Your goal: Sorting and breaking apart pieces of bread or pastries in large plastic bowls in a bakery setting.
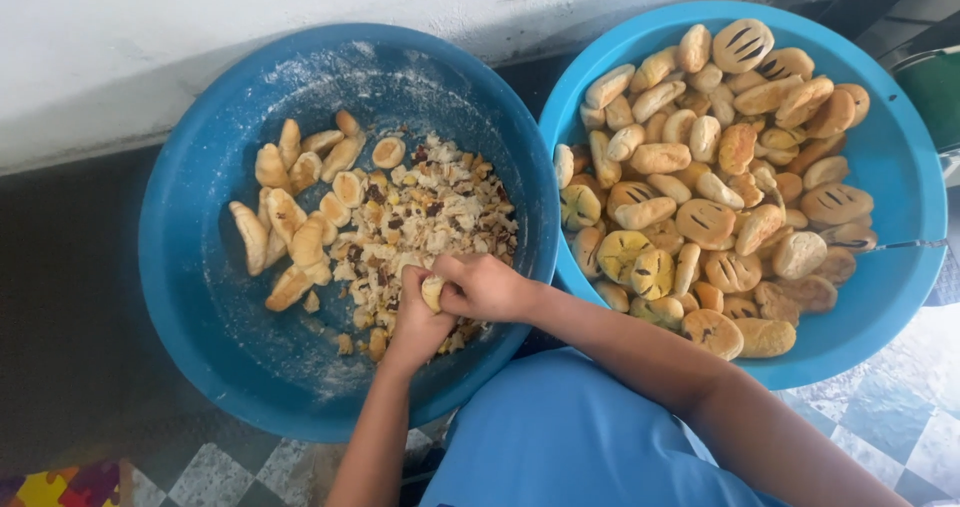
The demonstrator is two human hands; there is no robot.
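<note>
Head view looks straight down on two round blue plastic basins on the floor against a white wall. Both hands are clamped together on one small pale bread roll (432,291) over the left blue basin (200,297), near its front rim: left hand (415,322) cups it from below, right hand (487,287) pinches it from the right side. Only a sliver of the roll shows between the fingers, so I can't really tell its long axis; looks roughly upright in frame, one end poking toward the crumb heap (430,217). To do this well I'd say keep the roll low over the heap so bits drop inside, and twist in small pieces. Whole rolls (300,217) sit along the left side of that basin, and the right blue basin (890,157) is piled with more baked rolls (710,177).
</note>
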